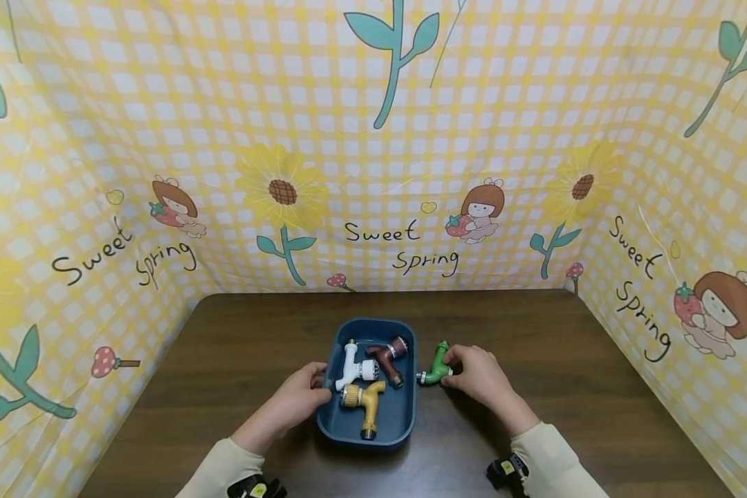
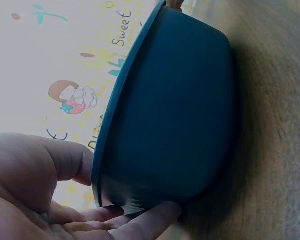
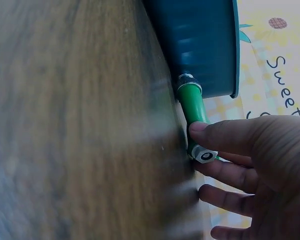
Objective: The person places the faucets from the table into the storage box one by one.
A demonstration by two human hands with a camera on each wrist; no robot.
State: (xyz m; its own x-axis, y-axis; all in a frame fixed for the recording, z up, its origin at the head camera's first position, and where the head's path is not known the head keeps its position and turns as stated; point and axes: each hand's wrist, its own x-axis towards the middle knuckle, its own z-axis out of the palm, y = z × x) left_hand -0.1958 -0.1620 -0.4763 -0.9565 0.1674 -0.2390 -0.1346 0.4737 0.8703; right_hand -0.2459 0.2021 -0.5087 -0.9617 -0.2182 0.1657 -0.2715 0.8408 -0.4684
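Note:
A green tap (image 1: 436,366) with a metal-coloured spout tip lies on the table, close to the right side of a blue plastic basin (image 1: 327,425). My right hand (image 1: 478,373) pinches the tap between thumb and index finger; the other fingers are spread apart in the right wrist view. At the basin's left side, my left hand (image 1: 295,398) holds the rim, thumb at the edge and fingers against the outer wall (image 2: 175,110). Inside the basin lie a white tap (image 1: 350,366), a dark red tap (image 1: 387,361) and a yellow tap (image 1: 370,407).
The dark wooden table (image 1: 249,325) carries the basin near its middle. A yellow checked cloth (image 1: 373,166) with printed flowers and figures hangs around the back and both sides. Black devices (image 1: 507,473) are strapped over the sleeves at both wrists.

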